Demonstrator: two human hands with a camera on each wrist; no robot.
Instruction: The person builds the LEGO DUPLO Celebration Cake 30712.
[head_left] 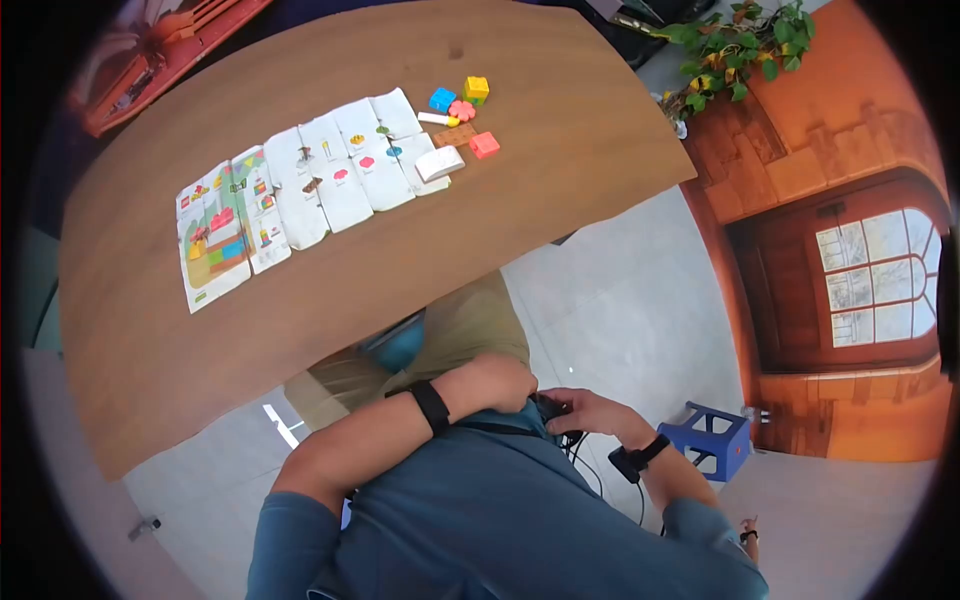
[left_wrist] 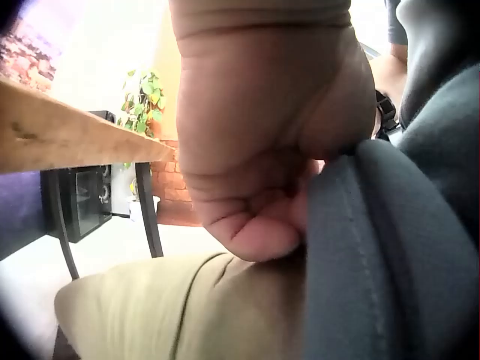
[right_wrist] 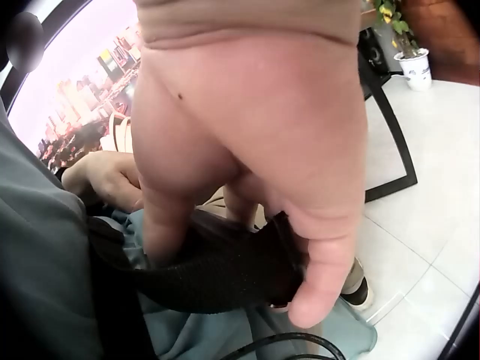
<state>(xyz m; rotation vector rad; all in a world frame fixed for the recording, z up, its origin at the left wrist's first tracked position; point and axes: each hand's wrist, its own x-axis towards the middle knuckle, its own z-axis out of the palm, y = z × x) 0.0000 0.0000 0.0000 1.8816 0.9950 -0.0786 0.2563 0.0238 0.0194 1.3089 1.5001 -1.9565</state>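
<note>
At the waist, my left hand (head_left: 505, 382) has its fingers curled against the hem of the blue-grey shirt (left_wrist: 352, 262), gripping the cloth in the left wrist view. Beside it, my right hand (head_left: 595, 415) holds a black strap (right_wrist: 217, 274) at the belt. In the right wrist view the thumb and fingers sit on either side of this strap, and part of a dark item behind it is hidden by the hand. Black cables (head_left: 590, 462) hang below the right hand. Both hands are off the table, close in front of the body.
On the brown table (head_left: 400, 255) lies an unfolded instruction sheet (head_left: 340, 205). Several toy bricks, among them a yellow brick (head_left: 476, 90), a red brick (head_left: 484, 146) and a white brick (head_left: 438, 163), lie at its right end. A blue stool (head_left: 710, 440) stands on the floor at right.
</note>
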